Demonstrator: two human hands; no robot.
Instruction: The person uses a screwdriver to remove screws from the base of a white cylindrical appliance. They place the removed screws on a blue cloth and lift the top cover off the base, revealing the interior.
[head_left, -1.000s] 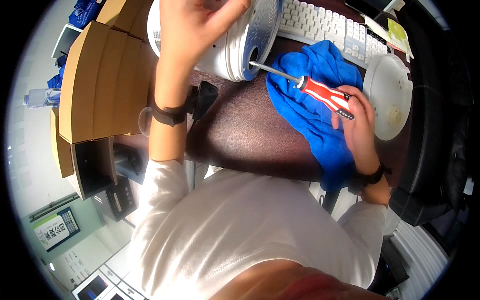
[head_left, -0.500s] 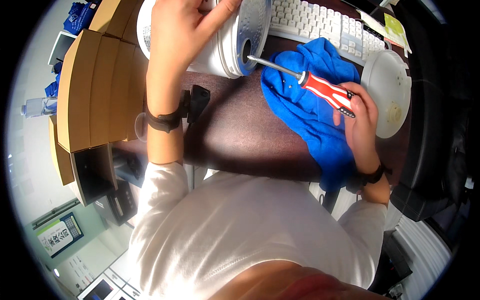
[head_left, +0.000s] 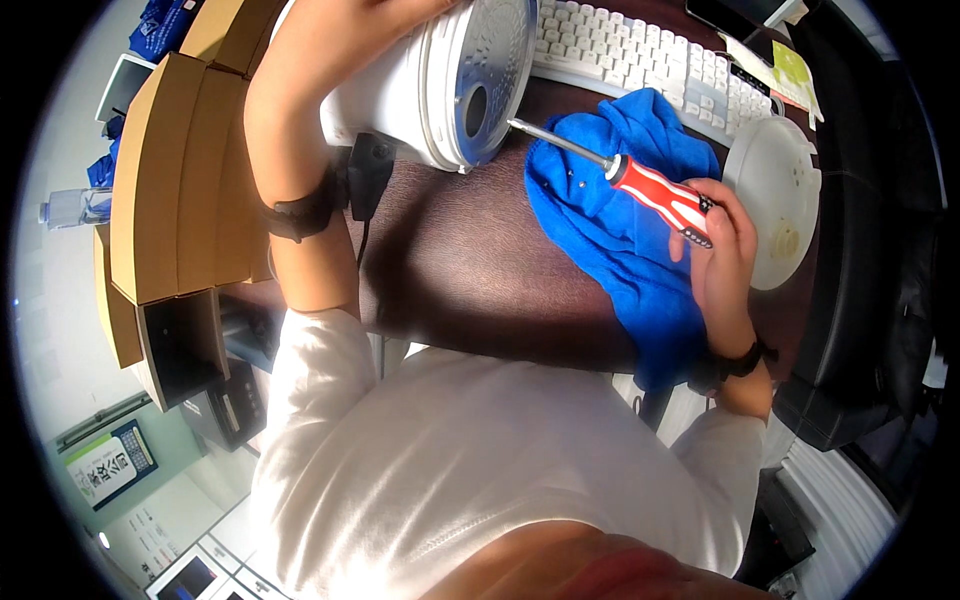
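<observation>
My left hand [head_left: 345, 30] grips the top of a white round appliance [head_left: 440, 85] lying on its side on the dark desk [head_left: 440, 270], its grey underside facing right. My right hand [head_left: 722, 245] holds a screwdriver [head_left: 640, 185] with a red and white handle. Its metal tip sits just beside the rim of the underside, at the appliance's lower right. Under the screwdriver lies a blue cloth [head_left: 625, 235] with a few small screws on it.
A white keyboard [head_left: 640, 60] lies at the back. A white round lid [head_left: 775, 200] rests right of the cloth. Cardboard boxes [head_left: 175, 190] stand at the left. A black plug [head_left: 368, 175] and cord hang below the appliance.
The screwdriver tip has drawn back from the appliance's underside. My left hand has stayed on the appliance. The view has shifted slightly.
</observation>
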